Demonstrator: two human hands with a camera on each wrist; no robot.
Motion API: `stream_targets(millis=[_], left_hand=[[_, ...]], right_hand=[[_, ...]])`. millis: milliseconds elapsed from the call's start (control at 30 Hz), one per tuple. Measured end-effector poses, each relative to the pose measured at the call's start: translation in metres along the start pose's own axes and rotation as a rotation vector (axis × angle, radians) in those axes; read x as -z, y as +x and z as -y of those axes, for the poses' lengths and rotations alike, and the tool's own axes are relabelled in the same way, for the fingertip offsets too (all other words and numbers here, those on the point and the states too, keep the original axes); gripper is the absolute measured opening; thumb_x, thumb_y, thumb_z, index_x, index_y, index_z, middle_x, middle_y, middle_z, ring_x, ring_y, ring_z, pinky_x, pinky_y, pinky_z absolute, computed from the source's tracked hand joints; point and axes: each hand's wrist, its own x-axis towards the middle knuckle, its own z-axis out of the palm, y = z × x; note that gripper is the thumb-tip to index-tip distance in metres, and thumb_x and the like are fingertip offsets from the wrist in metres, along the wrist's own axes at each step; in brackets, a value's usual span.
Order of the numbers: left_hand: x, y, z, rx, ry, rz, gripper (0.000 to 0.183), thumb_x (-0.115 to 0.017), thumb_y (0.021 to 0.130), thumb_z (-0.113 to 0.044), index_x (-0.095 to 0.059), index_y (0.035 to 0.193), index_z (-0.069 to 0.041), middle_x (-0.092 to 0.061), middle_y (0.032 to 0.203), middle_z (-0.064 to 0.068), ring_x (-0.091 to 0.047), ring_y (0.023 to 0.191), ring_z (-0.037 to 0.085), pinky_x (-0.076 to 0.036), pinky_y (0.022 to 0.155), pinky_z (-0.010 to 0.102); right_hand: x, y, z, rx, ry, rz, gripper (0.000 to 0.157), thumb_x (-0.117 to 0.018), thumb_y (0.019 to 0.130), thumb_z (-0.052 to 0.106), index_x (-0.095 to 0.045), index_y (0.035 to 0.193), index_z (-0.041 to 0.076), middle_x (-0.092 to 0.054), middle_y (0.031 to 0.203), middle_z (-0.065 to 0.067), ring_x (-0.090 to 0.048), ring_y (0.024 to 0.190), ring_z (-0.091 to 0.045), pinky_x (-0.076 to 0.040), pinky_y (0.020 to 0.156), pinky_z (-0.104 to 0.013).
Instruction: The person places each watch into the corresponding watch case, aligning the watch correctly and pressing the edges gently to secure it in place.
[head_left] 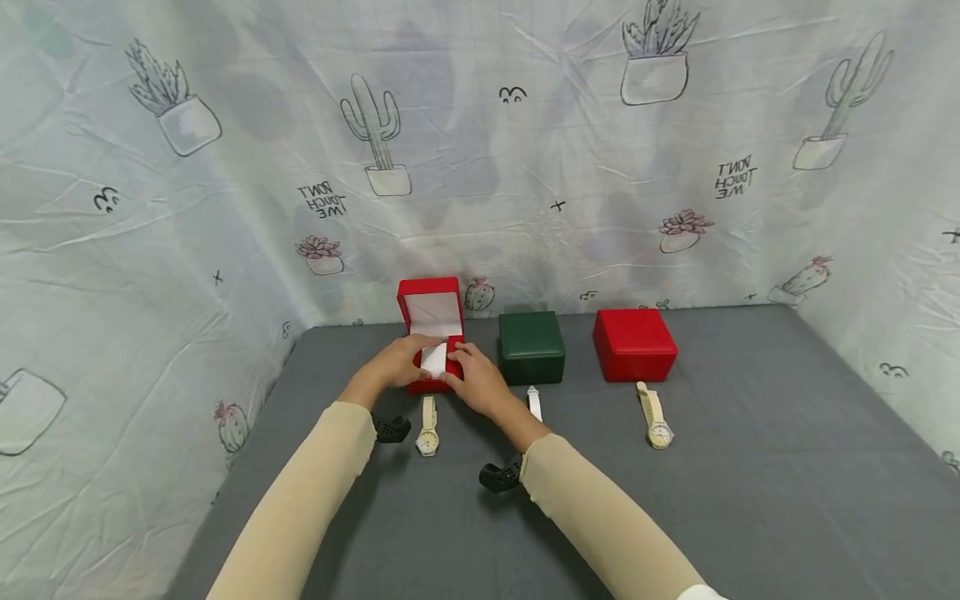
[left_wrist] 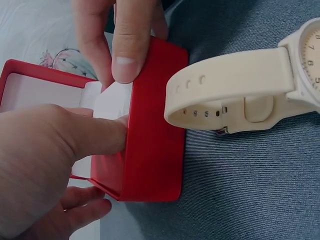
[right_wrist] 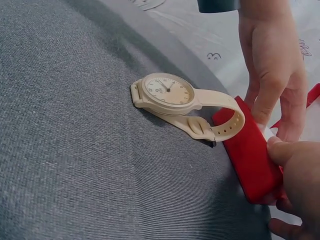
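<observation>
A red watch box stands at the back left with its white-lined lid raised. Inside it sits a white cushion, partly covered by fingers. My left hand reaches in from the left and pinches the cushion, its thumb inside the box in the left wrist view. From the right, my right hand also pinches the cushion, with its thumb by the box's front rim. Just in front of the box lies a cream watch, its strap buckled in a loop, touched by neither hand.
A closed green box and a closed red box stand to the right. In front of them lie a white-strapped watch, partly hidden by my right arm, and another cream watch. A patterned curtain hangs behind the grey table.
</observation>
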Motion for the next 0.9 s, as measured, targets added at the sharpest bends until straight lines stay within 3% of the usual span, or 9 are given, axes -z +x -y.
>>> stream_targets(millis=[200, 433, 567, 733, 900], left_hand=[[0.0011, -0.0012, -0.0026, -0.008, 0.058, -0.033, 0.068, -0.073, 0.084, -0.016, -0.043, 0.146, -0.014, -0.044, 0.148, 0.016, -0.044, 0.133, 0.036, -0.037, 0.108, 0.059], [-0.0001, -0.0031, -0.0062, -0.017, 0.096, -0.156, 0.066, -0.072, 0.086, -0.020, -0.042, 0.144, -0.014, -0.043, 0.148, 0.012, -0.052, 0.124, 0.034, -0.041, 0.101, 0.063], [-0.0027, -0.0046, -0.0065, -0.037, 0.078, -0.208, 0.067, -0.073, 0.085, -0.018, -0.042, 0.144, -0.013, -0.043, 0.146, 0.012, -0.053, 0.121, 0.033, -0.043, 0.100, 0.062], [-0.0064, -0.0068, -0.0021, -0.074, 0.034, -0.226, 0.067, -0.072, 0.086, -0.016, -0.040, 0.144, -0.010, -0.040, 0.145, 0.013, -0.050, 0.124, 0.031, -0.044, 0.101, 0.060], [0.0007, -0.0069, -0.0033, -0.119, -0.018, -0.311, 0.066, -0.070, 0.087, -0.012, -0.038, 0.145, -0.008, -0.036, 0.144, 0.015, -0.050, 0.123, 0.034, -0.045, 0.099, 0.059]], right_hand=[[0.0039, 0.0026, 0.0025, -0.015, -0.016, 0.022, 0.046, -0.063, 0.093, 0.035, -0.059, 0.130, 0.008, -0.047, 0.144, -0.009, -0.050, 0.131, -0.025, -0.044, 0.107, -0.040], [0.0059, 0.0042, 0.0025, -0.025, -0.008, 0.025, 0.046, -0.064, 0.093, 0.033, -0.059, 0.130, 0.007, -0.048, 0.144, -0.010, -0.050, 0.131, -0.026, -0.043, 0.109, -0.041], [0.0060, 0.0029, 0.0019, -0.035, 0.010, 0.025, 0.047, -0.064, 0.093, 0.033, -0.059, 0.131, 0.007, -0.048, 0.145, -0.011, -0.049, 0.132, -0.026, -0.042, 0.110, -0.040], [0.0044, -0.0003, 0.0019, -0.029, 0.019, 0.027, 0.047, -0.063, 0.093, 0.034, -0.058, 0.132, 0.007, -0.047, 0.145, -0.010, -0.047, 0.134, -0.025, -0.041, 0.111, -0.039], [0.0046, -0.0004, 0.0018, -0.017, 0.031, 0.013, 0.048, -0.064, 0.093, 0.034, -0.059, 0.131, 0.006, -0.048, 0.145, -0.010, -0.045, 0.135, -0.025, -0.040, 0.111, -0.038]])
